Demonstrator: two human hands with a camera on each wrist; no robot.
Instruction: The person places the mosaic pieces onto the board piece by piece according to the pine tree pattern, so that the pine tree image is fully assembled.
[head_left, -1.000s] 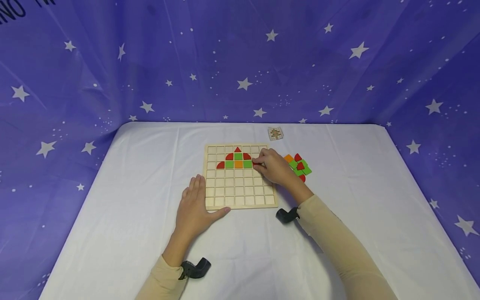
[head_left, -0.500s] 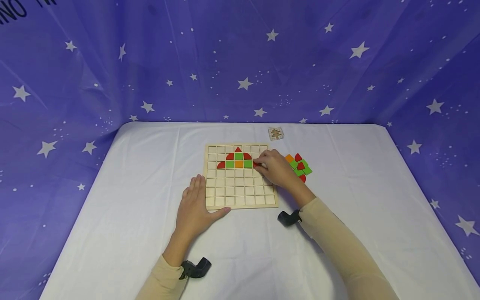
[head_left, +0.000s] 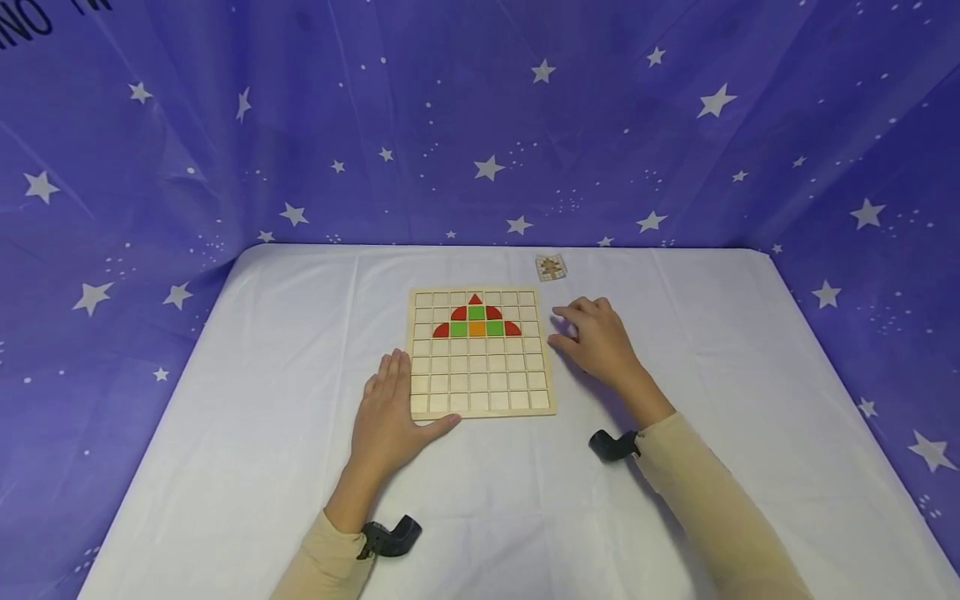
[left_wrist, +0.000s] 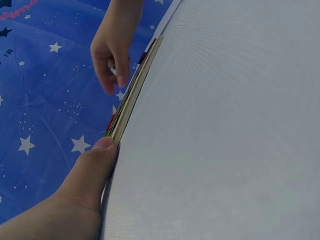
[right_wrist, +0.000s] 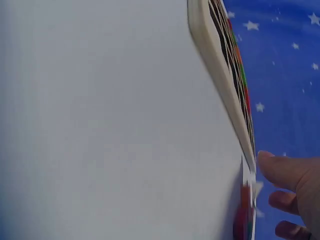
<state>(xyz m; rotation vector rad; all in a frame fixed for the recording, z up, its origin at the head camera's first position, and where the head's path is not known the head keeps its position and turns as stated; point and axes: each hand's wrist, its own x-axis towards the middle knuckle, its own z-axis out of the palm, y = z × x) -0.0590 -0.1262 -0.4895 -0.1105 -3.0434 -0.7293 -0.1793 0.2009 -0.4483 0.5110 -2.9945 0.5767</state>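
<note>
A wooden grid board (head_left: 480, 382) lies on the table with flat coloured pieces in its upper rows. A red triangle (head_left: 476, 299) tops them; below are red quarter-rounds, green squares and an orange square (head_left: 477, 329). The red quarter-round (head_left: 512, 329) sits at the right end of the third row. My left hand (head_left: 386, 421) rests with straight fingers along the board's left edge, its thumb at the front edge. My right hand (head_left: 596, 342) hovers right of the board, thumb and forefinger apart, holding nothing. In the right wrist view, loose pieces (right_wrist: 242, 215) lie below it; the head view hides them.
A small square card (head_left: 551, 267) with a brown pattern on a grid lies behind the board's right corner. White cloth (head_left: 750, 375) covers the table. A blue curtain with stars (head_left: 480, 125) hangs behind and at the sides.
My right hand has let go of the red quarter-round at the third row's right end. It has moved right, off the board and over the loose pieces. The left hand has stayed put.
</note>
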